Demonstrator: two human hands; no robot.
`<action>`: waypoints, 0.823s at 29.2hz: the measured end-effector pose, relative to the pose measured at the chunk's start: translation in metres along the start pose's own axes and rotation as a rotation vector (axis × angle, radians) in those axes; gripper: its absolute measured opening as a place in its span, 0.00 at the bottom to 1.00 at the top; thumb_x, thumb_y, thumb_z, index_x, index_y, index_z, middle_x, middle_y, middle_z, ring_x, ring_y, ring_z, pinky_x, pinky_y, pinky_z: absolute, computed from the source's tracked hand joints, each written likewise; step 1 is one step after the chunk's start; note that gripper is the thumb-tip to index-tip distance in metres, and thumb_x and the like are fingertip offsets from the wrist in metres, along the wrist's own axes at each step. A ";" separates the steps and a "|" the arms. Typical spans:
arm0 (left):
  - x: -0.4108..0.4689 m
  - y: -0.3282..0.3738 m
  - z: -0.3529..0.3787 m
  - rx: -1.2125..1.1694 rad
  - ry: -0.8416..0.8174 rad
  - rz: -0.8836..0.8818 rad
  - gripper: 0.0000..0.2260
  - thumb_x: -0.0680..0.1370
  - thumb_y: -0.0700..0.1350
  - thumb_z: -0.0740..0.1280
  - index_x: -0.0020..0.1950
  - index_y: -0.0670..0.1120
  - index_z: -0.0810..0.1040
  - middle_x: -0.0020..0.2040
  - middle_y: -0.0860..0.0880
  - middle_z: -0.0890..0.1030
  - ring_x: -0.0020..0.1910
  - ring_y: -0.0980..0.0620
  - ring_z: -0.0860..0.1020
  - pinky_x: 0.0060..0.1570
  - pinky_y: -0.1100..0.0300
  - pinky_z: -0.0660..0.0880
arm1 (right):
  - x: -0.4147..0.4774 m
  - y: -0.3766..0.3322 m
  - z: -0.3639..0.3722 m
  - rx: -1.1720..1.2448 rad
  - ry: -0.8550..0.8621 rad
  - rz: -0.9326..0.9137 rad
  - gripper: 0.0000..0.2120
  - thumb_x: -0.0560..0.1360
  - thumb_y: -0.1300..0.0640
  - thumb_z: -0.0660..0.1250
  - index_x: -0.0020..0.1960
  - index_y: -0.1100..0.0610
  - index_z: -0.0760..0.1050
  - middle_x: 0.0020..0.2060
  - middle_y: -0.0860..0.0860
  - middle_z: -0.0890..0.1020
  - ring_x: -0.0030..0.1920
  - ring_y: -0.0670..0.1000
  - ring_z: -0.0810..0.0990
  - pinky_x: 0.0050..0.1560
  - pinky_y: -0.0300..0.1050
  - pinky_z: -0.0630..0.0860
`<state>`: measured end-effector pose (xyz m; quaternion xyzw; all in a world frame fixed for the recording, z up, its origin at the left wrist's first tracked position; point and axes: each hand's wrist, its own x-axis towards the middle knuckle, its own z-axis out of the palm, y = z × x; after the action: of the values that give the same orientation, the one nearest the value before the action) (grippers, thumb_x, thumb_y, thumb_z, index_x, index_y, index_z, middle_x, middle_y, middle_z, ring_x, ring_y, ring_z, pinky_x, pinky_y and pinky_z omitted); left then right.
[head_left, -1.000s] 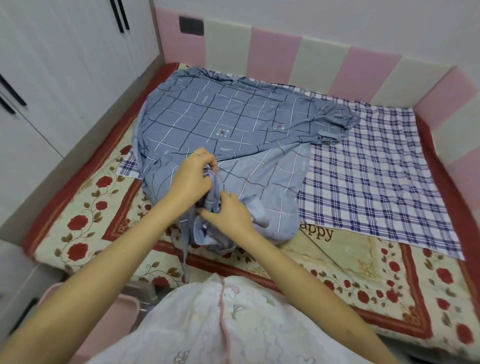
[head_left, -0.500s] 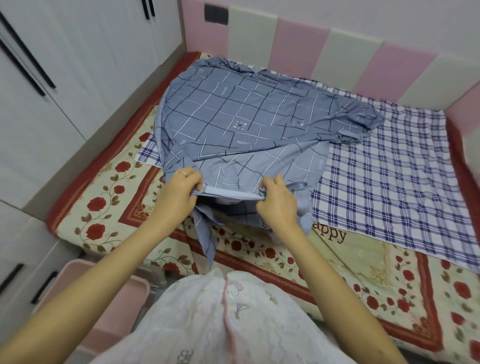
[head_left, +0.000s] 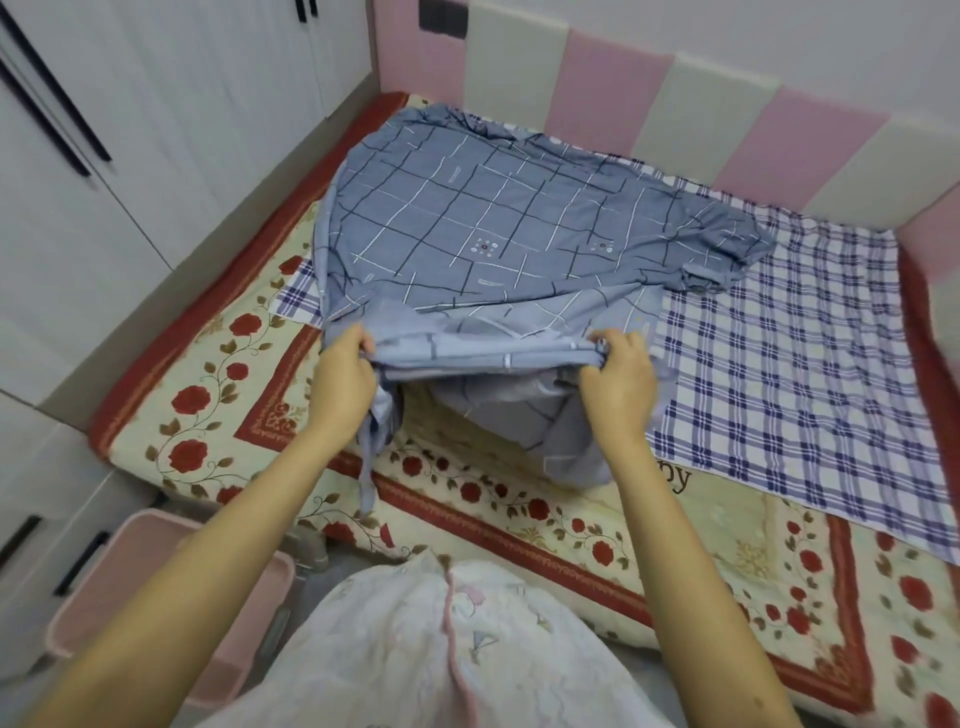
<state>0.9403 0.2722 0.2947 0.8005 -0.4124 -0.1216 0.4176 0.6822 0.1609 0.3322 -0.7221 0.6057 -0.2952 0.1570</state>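
Blue grid-print garment (head_left: 519, 244), spread on bed (head_left: 208, 374) over checked cloth (head_left: 779, 353); near hem pinched taut between left hand (head_left: 343, 374) and right hand (head_left: 618, 379), likely for folding

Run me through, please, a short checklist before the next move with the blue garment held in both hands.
1. Left hand grips one end of the hem: ok.
2. Right hand grips the other end: ok.
3. Hem stretched nearly straight between the hands: ok.
4. Blue garment flat on the checked cloth: not ok, its far right sleeve is bunched.
5. Loose strip tucked in: not ok, it hangs below the left hand.
6. Layers under the hem aligned: cannot tell.
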 end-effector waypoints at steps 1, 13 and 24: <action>-0.001 -0.010 0.005 0.021 -0.062 -0.040 0.13 0.72 0.28 0.53 0.45 0.44 0.69 0.40 0.36 0.75 0.38 0.42 0.73 0.37 0.53 0.67 | 0.001 0.008 0.002 0.001 -0.088 0.033 0.08 0.71 0.64 0.61 0.36 0.53 0.70 0.43 0.57 0.73 0.36 0.53 0.67 0.31 0.44 0.56; -0.029 -0.086 0.009 1.060 -1.592 -0.083 0.38 0.70 0.71 0.62 0.70 0.45 0.66 0.67 0.43 0.71 0.62 0.44 0.72 0.56 0.55 0.68 | -0.115 0.090 0.066 -0.723 -1.638 0.137 0.20 0.69 0.40 0.70 0.35 0.56 0.70 0.33 0.51 0.74 0.34 0.51 0.72 0.44 0.44 0.71; 0.158 -0.061 -0.007 0.748 -0.525 0.213 0.10 0.71 0.33 0.63 0.52 0.38 0.78 0.52 0.36 0.78 0.50 0.37 0.78 0.46 0.48 0.75 | 0.056 0.030 0.052 -0.446 -0.575 0.273 0.06 0.73 0.64 0.62 0.40 0.65 0.75 0.39 0.63 0.77 0.44 0.62 0.77 0.40 0.49 0.72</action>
<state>1.0781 0.1747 0.2762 0.7914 -0.5995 -0.1193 -0.0080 0.6954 0.0935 0.2874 -0.7045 0.6767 0.0820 0.1974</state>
